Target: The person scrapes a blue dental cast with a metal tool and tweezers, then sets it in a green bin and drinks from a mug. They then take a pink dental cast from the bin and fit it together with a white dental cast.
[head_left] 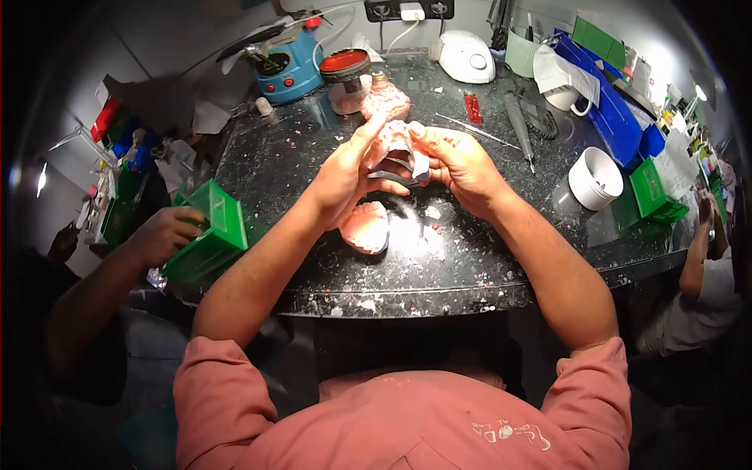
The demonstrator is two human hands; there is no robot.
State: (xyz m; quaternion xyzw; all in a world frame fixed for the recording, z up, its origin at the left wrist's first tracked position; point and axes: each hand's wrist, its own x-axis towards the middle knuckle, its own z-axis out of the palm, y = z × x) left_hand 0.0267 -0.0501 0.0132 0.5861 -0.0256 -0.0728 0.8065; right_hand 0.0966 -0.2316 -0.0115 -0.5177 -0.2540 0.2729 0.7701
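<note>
Denture cast (pixel 398 141) is being gripped between both hands, left hand (pixel 348 176) and right hand (pixel 458 160), fingers closed round it; another pink cast (pixel 366 227) is lying on the bench (pixel 470 258), apparently waiting.

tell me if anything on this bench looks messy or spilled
Yes: pale chips and crumbs litter the dark countertop around the pink dental cast, beneath both hands holding another cast.

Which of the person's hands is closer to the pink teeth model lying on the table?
Left. The left hand is just above the pink teeth model lying on the table, its wrist almost over it. The right hand is farther, up and to the right.
</note>
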